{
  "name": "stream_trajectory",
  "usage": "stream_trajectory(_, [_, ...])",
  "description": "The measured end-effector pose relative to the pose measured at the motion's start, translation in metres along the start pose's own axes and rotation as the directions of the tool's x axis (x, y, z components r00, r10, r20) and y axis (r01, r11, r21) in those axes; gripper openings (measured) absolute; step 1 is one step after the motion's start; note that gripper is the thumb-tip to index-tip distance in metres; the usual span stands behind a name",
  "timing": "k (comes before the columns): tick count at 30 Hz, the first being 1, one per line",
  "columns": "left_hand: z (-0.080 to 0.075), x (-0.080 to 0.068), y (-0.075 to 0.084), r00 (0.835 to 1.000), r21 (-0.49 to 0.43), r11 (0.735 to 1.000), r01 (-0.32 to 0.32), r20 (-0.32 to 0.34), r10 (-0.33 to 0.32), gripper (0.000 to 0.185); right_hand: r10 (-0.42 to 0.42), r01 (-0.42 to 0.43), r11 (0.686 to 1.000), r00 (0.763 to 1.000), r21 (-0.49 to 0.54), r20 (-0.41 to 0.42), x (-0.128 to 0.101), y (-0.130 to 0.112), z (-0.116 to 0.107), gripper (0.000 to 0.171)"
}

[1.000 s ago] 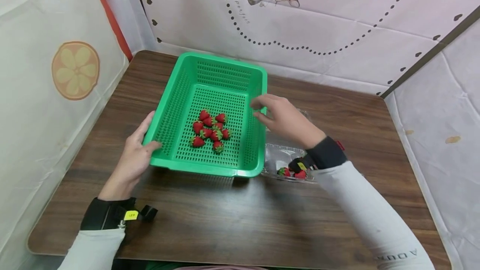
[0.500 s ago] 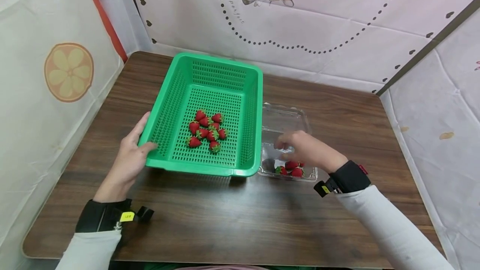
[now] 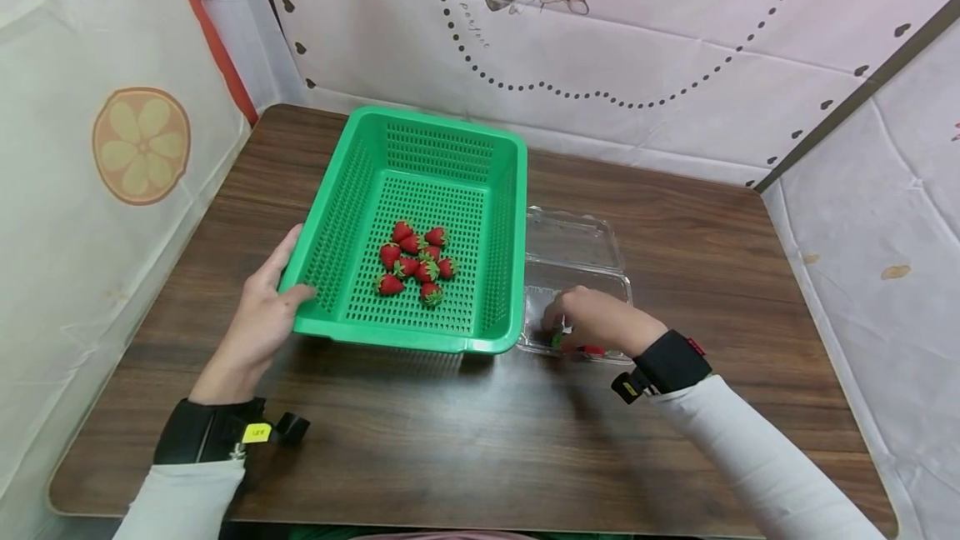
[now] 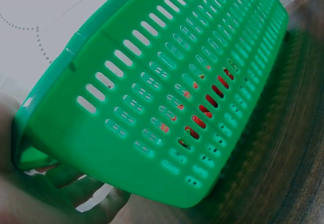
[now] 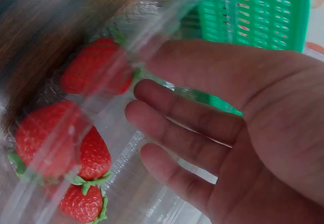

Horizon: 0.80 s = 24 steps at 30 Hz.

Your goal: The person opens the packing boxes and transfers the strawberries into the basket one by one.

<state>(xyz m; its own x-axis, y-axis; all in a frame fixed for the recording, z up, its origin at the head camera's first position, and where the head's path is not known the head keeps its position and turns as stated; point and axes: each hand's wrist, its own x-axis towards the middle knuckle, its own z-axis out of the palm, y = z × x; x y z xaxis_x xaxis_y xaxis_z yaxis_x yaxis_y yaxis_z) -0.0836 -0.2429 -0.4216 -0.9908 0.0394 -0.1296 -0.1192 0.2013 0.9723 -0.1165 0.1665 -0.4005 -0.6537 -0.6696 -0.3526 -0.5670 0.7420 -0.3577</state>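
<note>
A green perforated plastic basket (image 3: 405, 339) stands on the table with several strawberries (image 3: 427, 272) on its floor. My left hand (image 3: 258, 319) grips the basket's left side near the front corner, thumb over the rim and fingers outside. To the basket's right lies a clear plastic clamshell box (image 3: 536, 307) with its lid folded back. Inside the box my right hand (image 3: 600, 319) reaches down, thumb and fingers apart. One strawberry (image 5: 96, 67) lies right by the thumb tip; whether they touch I cannot tell. Several more strawberries (image 5: 48, 138) lie farther along the box.
The clear lid (image 3: 573, 240) lies on the wooden table (image 3: 465, 448) behind the box. White printed cloth walls (image 3: 660, 15) border the table at the back and on both sides. The table's front edge runs along the bottom of the head view.
My right hand has moved from the basket's right rim down to the box, and now sits lower among the strawberries there. My left hand keeps its hold on the basket.
</note>
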Motion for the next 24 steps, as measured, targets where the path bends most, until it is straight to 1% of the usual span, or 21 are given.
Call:
stream_trajectory(3, [0.001,0.0,0.0,1.0,-0.001,1.0,-0.005,0.002,0.005,0.079,-0.001,0.002,1.0,1.0,-0.019,0.019,0.002,0.0,0.002,0.021])
stream_trajectory(6, [0.001,0.0,-0.001,1.0,0.0,1.0,-0.007,0.005,0.007,0.08,0.024,-0.023,0.999,0.999,-0.023,0.038,0.003,0.001,0.004,0.019])
stream_trajectory(12, [0.0,0.0,-0.001,1.0,0.002,1.0,0.0,0.003,0.0,0.08,0.039,-0.038,0.999,0.998,-0.018,0.047,0.004,0.003,0.003,0.016])
stream_trajectory(16, [0.0,0.0,-0.002,1.0,0.008,1.0,0.002,0.002,-0.002,0.08,0.051,-0.051,0.999,0.998,-0.018,0.021,0.004,0.005,-0.002,0.02])
stream_trajectory(18, [0.0,0.0,-0.002,1.0,0.006,1.0,0.001,0.002,-0.001,0.08,0.042,-0.042,0.999,0.999,-0.022,-0.006,0.004,0.005,-0.005,0.021])
stream_trajectory(24, [0.0,-0.001,-0.001,1.0,0.005,1.0,-0.01,-0.002,0.01,0.08,-0.028,0.027,1.0,0.997,-0.004,-0.077,0.0,0.001,-0.025,0.016])
